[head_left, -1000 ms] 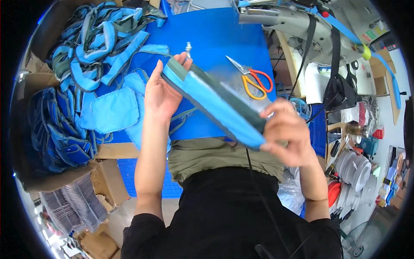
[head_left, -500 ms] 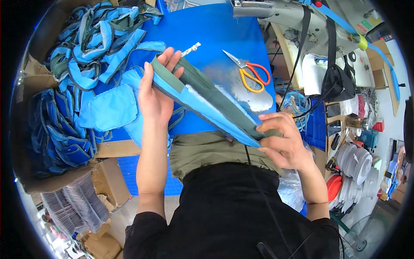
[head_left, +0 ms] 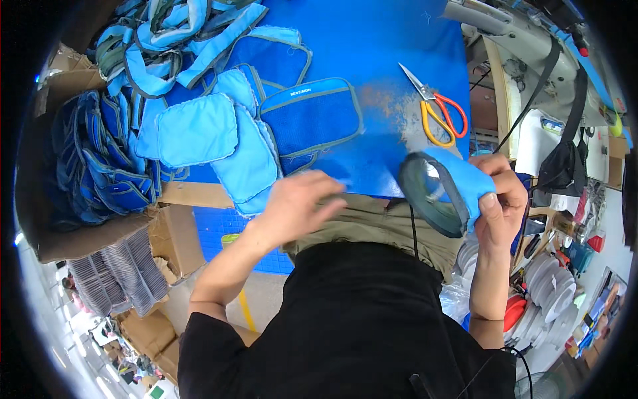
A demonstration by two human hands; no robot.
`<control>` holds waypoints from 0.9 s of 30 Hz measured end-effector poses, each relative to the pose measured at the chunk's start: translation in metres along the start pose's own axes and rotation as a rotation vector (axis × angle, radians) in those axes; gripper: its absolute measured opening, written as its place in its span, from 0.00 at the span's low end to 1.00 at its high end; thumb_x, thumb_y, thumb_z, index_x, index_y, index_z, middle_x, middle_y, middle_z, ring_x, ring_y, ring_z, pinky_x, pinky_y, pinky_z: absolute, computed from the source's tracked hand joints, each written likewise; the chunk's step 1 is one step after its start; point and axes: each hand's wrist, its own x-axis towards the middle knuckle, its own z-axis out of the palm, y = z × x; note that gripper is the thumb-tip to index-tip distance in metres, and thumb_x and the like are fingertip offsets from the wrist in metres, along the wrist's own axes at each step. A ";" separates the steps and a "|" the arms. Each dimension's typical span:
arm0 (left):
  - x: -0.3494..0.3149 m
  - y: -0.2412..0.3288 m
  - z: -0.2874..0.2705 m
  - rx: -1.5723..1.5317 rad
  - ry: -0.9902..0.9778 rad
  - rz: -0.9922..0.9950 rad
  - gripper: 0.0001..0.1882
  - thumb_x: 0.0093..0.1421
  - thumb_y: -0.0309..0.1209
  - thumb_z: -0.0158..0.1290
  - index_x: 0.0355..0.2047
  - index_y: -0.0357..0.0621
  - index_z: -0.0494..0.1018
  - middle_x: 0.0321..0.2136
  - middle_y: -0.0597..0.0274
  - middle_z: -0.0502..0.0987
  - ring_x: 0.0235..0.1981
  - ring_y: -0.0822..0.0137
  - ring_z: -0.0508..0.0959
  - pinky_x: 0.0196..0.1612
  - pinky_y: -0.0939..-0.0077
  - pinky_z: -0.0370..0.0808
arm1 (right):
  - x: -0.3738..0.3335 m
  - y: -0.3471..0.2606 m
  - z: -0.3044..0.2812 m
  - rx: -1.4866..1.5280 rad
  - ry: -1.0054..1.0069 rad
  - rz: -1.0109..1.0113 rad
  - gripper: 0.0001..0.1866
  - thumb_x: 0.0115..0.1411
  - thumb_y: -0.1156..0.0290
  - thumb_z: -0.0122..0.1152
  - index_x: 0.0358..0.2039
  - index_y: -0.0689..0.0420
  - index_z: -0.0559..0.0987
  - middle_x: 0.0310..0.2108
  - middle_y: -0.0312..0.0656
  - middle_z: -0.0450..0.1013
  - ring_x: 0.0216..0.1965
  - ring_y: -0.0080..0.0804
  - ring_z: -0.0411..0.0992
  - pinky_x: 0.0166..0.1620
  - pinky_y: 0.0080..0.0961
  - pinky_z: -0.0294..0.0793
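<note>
My right hand (head_left: 500,199) grips a light blue fabric piece with grey-green edging (head_left: 446,189), folded into a loop, at the near right edge of the blue table (head_left: 392,40). My left hand (head_left: 299,203) rests at the table's near edge, fingers bent, just below a dark blue padded pouch panel (head_left: 311,118). Whether the left hand holds anything is hidden by its back. Light blue fabric panels (head_left: 198,130) lie left of the pouch panel.
Orange-handled scissors (head_left: 438,110) lie on the table above my right hand. A heap of blue sewn pieces (head_left: 166,40) covers the far left. A cardboard box (head_left: 86,153) of more blue pieces stands left. A sewing machine (head_left: 531,46) sits at the right.
The long blue piece held stretched between both hands is now folded into a loop in my right hand alone. My left hand has let go and dropped to the table's near edge.
</note>
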 end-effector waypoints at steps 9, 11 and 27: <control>-0.036 -0.060 -0.044 0.258 0.550 -0.255 0.10 0.54 0.24 0.67 0.37 0.43 0.81 0.38 0.57 0.83 0.40 0.53 0.81 0.43 0.65 0.77 | -0.006 -0.009 0.003 -0.003 -0.006 0.050 0.12 0.60 0.66 0.72 0.33 0.62 0.81 0.37 0.44 0.76 0.39 0.29 0.71 0.45 0.24 0.68; -0.029 -0.063 -0.034 0.332 0.475 -0.070 0.10 0.52 0.25 0.68 0.36 0.44 0.81 0.36 0.58 0.81 0.38 0.55 0.81 0.42 0.63 0.77 | -0.011 -0.012 0.000 0.004 -0.013 0.075 0.12 0.60 0.66 0.72 0.33 0.63 0.81 0.37 0.45 0.77 0.39 0.29 0.72 0.44 0.25 0.68; 0.131 -0.032 -0.034 0.079 0.175 -0.090 0.05 0.50 0.25 0.63 0.23 0.39 0.77 0.24 0.60 0.82 0.26 0.63 0.84 0.29 0.64 0.79 | -0.017 -0.045 0.039 -0.182 -0.420 0.075 0.07 0.57 0.78 0.71 0.35 0.61 0.82 0.37 0.45 0.79 0.35 0.43 0.78 0.38 0.33 0.77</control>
